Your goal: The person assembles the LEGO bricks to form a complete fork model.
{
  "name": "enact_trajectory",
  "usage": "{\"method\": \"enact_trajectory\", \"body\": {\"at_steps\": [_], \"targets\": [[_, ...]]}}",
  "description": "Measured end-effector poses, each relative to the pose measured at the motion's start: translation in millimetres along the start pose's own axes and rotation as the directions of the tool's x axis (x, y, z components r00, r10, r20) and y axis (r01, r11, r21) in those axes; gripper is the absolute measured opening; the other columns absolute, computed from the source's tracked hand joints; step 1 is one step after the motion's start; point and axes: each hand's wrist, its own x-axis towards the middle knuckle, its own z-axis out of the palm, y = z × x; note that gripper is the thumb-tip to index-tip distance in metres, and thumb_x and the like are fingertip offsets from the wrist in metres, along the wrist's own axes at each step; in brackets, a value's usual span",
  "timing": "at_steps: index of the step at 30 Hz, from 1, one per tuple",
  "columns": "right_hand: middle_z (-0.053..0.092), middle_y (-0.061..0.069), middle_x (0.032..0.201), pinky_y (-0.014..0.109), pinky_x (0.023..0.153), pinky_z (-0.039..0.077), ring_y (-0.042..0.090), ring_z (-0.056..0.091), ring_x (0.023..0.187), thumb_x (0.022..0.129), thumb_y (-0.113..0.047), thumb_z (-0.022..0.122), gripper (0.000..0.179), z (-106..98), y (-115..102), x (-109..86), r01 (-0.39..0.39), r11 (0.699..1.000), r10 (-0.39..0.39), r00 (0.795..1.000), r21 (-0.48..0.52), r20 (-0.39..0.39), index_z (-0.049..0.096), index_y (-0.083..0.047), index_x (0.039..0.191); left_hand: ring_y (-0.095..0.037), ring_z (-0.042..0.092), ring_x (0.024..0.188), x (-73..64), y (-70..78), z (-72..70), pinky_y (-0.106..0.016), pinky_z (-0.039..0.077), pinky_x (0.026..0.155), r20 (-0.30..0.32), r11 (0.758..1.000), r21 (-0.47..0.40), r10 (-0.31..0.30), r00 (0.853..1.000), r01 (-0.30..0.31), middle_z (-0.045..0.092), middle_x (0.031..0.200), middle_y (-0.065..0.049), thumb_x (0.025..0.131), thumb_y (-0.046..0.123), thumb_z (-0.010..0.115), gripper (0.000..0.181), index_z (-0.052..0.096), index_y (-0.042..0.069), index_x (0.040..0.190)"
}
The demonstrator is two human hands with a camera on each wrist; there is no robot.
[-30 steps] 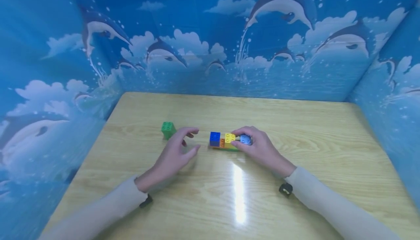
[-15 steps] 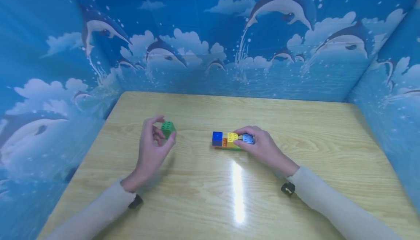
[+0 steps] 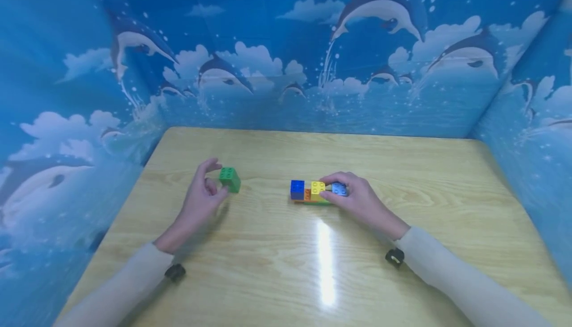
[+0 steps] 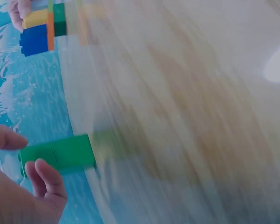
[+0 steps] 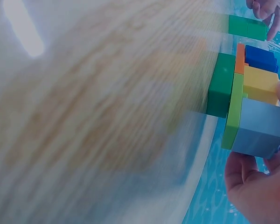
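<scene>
A stack of two green toy bricks (image 3: 230,180) stands upright on the table at the left. My left hand (image 3: 203,193) is just left of it, fingers bent loosely beside its upper part and holding nothing. In the left wrist view the fingertips (image 4: 49,175) overlap the green stack. My right hand (image 3: 353,195) pinches the yellow brick (image 3: 318,188) of a low brick assembly. That assembly also has a dark blue brick (image 3: 297,189), a light blue brick (image 5: 259,126), thin orange (image 5: 240,58) and lime plates (image 5: 234,112), and a dark green brick (image 5: 220,84) underneath.
The wooden table (image 3: 268,267) has a glossy top with a bright light reflection (image 3: 326,262). A blue dolphin-printed backdrop (image 3: 268,93) closes off the back and both sides. Each wrist carries a small black device, such as the one on the left (image 3: 175,272).
My left hand has moved left from mid-table, reached around the green stack, then drawn slightly left of it. The right hand and its assembly have shifted slightly right.
</scene>
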Motion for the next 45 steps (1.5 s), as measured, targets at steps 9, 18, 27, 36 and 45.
{"method": "enact_trajectory", "body": {"at_steps": [9, 18, 27, 36, 45], "targets": [[0.071, 0.007, 0.135, 0.034, 0.079, 0.060, 0.023, 0.067, 0.103, 0.100, -0.029, 0.084, 0.037, -0.6, -1.3, -0.4, -0.020, 1.000, 0.020, 1.000, -0.010, -0.004, 0.076, -0.016, 0.134, -0.025, 0.060, 0.095, 10.2, -12.1, -14.0, -0.025, 0.055, 0.069, 0.129, 0.997, 0.009, -0.081, 0.988, 0.081, 0.046, 0.157, -0.025, 0.100, 0.010, 0.078, 0.083, 0.029, 0.003, 0.168], [0.071, 0.007, 0.136, 0.035, 0.078, 0.060, 0.022, 0.066, 0.102, 0.100, -0.029, 0.084, 0.038, -0.5, -1.4, 0.8, -0.015, 1.000, 0.015, 1.000, -0.014, -0.003, 0.076, -0.017, 0.135, -0.028, 0.063, 0.098, 19.5, -22.9, -13.0, -0.031, 0.057, 0.069, 0.197, 0.995, 0.011, -0.102, 0.975, 0.102, 0.054, 0.147, -0.021, 0.103, 0.012, 0.075, 0.069, 0.040, 0.005, 0.162], [0.071, 0.008, 0.132, 0.034, 0.075, 0.060, 0.022, 0.065, 0.098, 0.100, -0.029, 0.083, 0.038, 0.2, -2.0, -0.7, -0.015, 1.000, 0.015, 1.000, -0.008, 0.000, 0.076, -0.016, 0.135, -0.030, 0.062, 0.106, 24.5, -29.7, -12.7, -0.031, 0.057, 0.073, 0.201, 0.996, 0.024, -0.084, 0.976, 0.080, 0.057, 0.138, -0.022, 0.102, 0.008, 0.075, 0.068, 0.042, 0.003, 0.161], [0.070, 0.008, 0.135, 0.036, 0.080, 0.060, 0.023, 0.066, 0.103, 0.100, -0.029, 0.083, 0.038, -0.7, -4.0, 1.0, -0.017, 1.000, 0.017, 1.000, -0.012, -0.003, 0.076, -0.016, 0.135, -0.031, 0.066, 0.098, 35.9, -34.9, -13.6, -0.032, 0.057, 0.071, 0.252, 0.998, 0.057, -0.015, 0.968, 0.000, 0.067, 0.117, -0.018, 0.100, 0.007, 0.078, 0.051, 0.058, 0.000, 0.147], [0.071, 0.007, 0.135, 0.038, 0.082, 0.060, 0.023, 0.067, 0.106, 0.100, -0.029, 0.083, 0.038, 0.6, -2.3, 0.2, -0.020, 1.000, 0.020, 1.000, -0.010, -0.007, 0.076, -0.017, 0.135, -0.029, 0.069, 0.105, 34.6, -35.2, -6.4, -0.036, 0.057, 0.091, 0.280, 0.994, 0.085, 0.039, 0.959, -0.065, 0.072, 0.121, -0.015, 0.099, 0.006, 0.078, 0.041, 0.065, -0.002, 0.137]]}}
